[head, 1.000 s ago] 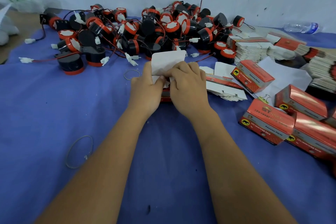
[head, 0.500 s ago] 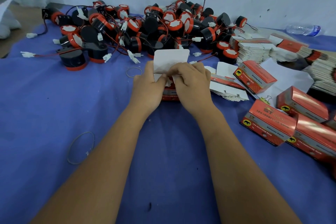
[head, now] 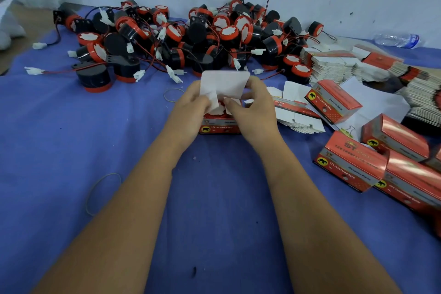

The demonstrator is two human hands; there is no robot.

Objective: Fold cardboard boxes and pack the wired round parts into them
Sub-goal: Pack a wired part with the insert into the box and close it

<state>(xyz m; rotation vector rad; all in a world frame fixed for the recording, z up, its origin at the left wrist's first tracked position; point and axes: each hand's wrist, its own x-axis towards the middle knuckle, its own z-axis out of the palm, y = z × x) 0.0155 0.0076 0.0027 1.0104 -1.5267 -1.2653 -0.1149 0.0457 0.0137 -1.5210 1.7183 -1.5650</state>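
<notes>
One red box (head: pixel 220 124), white flaps up, is gripped by left hand (head: pixel 191 107) and right hand (head: pixel 253 112). Four closed boxes (head: pixel 334 100) lie at three o'clock; dozens of black-and-red round parts (head: pixel 181 38) pile at twelve.

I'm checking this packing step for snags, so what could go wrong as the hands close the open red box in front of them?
1. The left hand and right hand pinch the small side flaps while the big white lid flap stands up; a flap could crease or tear.
2. A round part seems to sit inside the red box; its wire, unseen here, might get pinched under the lid.
3. The pile of wired parts lies just behind, so a loose connector could snag.
</notes>
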